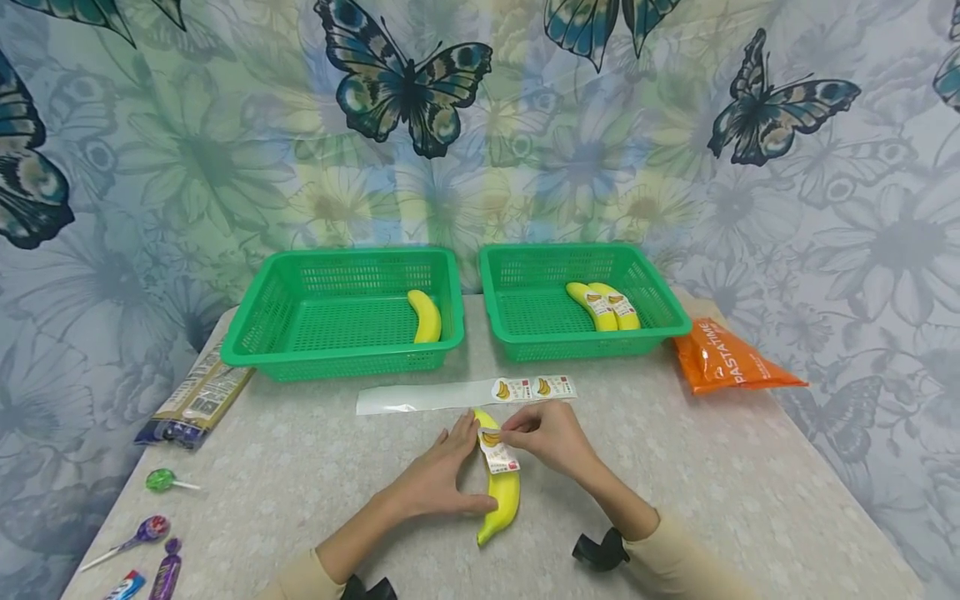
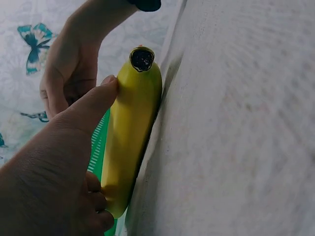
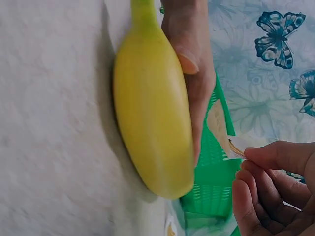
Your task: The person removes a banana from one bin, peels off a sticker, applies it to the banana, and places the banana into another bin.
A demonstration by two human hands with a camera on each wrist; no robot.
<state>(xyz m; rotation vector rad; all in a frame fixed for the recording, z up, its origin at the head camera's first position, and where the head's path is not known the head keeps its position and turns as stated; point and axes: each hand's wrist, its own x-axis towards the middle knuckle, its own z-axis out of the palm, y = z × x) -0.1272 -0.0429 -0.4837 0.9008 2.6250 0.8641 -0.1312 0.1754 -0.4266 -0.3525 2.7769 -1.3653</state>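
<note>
The banana (image 1: pixel 501 492) lay on the table (image 1: pixel 300 467) near the front edge, at about 6 o'clock from the gap between the two green baskets, its length running from 12 to 6 o'clock. The left hand (image 1: pixel 438 479) steadied it from the 9 o'clock side, thumb pressed against the lower flank and the other fingers curled lightly along the upper part, so the fruit was clamped rather than merely touched. The right hand (image 1: pixel 551 433) came in from 3 o'clock, its fingertips pinched together on the top edge of a sticker (image 1: pixel 497 452) that lay partly across the banana's upper half. To do this well, the left hand probably needed to keep the fruit from rolling while the right laid the label down from one edge and smoothed it across the curve, since a crease or a trapped bubble looked likely on so rounded a skin. The backing strip (image 1: pixel 465 393), with two labels left on it, lay just beyond at 12 o'clock. Farther off, the left basket (image 1: pixel 300 350) held one bare banana and the right basket (image 1: pixel 525 342) two labelled ones.
</note>
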